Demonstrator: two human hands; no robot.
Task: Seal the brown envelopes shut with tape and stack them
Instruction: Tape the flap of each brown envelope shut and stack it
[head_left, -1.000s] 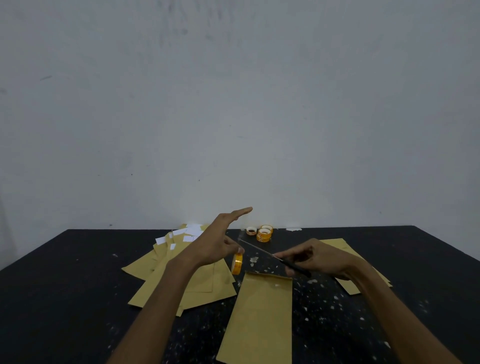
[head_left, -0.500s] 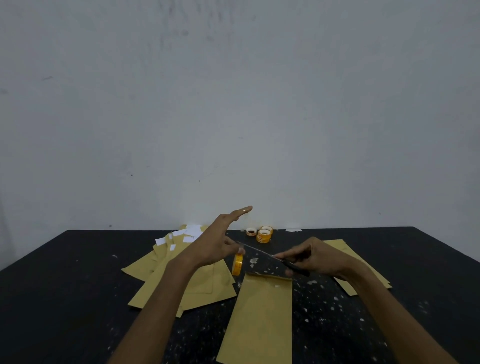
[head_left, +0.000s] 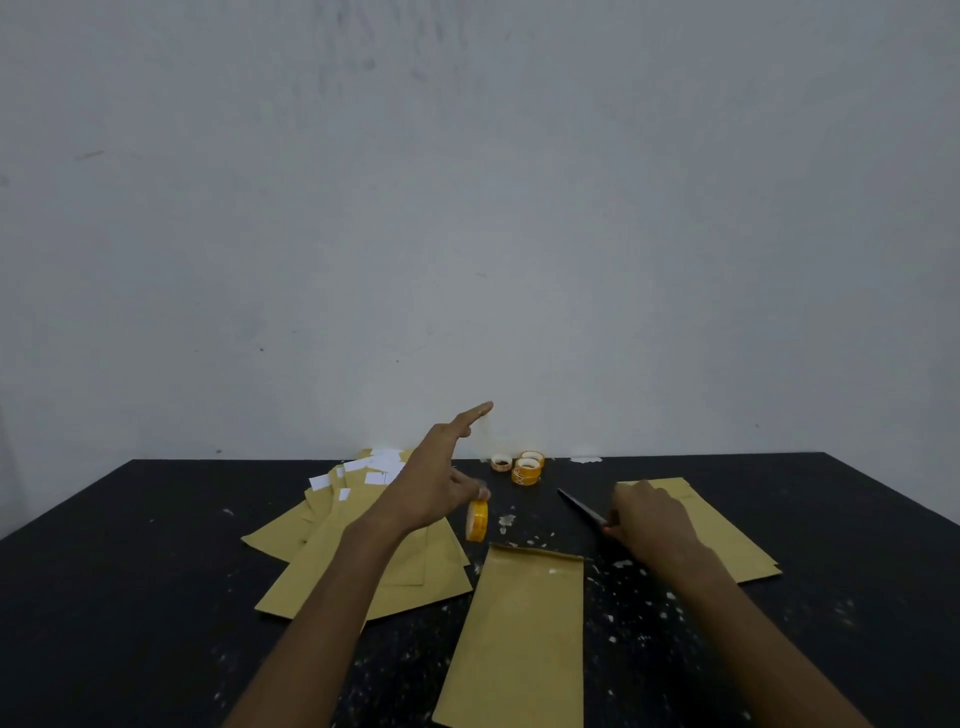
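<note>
Spreading across the black tabletop (head_left: 156, 597), a loose pile of brown envelopes (head_left: 358, 556) lies at left, a neater stack (head_left: 727, 530) at right, and a single envelope (head_left: 519, 639) lies flat in the near middle. Just beyond it the left hand (head_left: 434, 491) pinches an orange tape roll (head_left: 477, 520), forefinger straight; the right hand (head_left: 649, 519) grips a black cutting tool (head_left: 579, 505).

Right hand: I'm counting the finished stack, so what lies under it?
Brown envelopes lie flat on the black table, their left part covered by the right hand, which grips a dark blade. How many are stacked cannot be told.
</note>
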